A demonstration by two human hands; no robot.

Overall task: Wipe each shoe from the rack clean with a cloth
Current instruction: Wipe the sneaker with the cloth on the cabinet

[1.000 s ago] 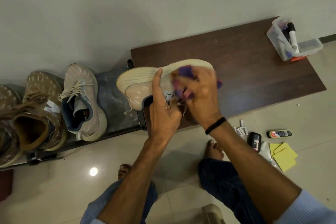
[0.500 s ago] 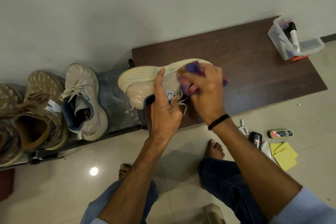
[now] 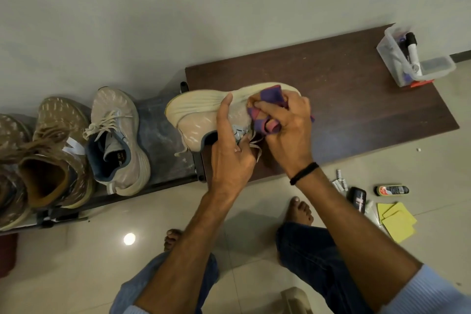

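While the left hand (image 3: 232, 160) clasps the shoe (image 3: 197, 109), the right hand (image 3: 290, 132) pinches the cloth (image 3: 271, 93) against it.

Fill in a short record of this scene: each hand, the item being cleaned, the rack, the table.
left hand: grips the shoe near its laces, thumb up its side
right hand: holds a purple cloth against the shoe
shoe: beige, tipped on its side
rack: one pale shoe, brown shoes beside it
table: dark wood, clear box with a marker at one end
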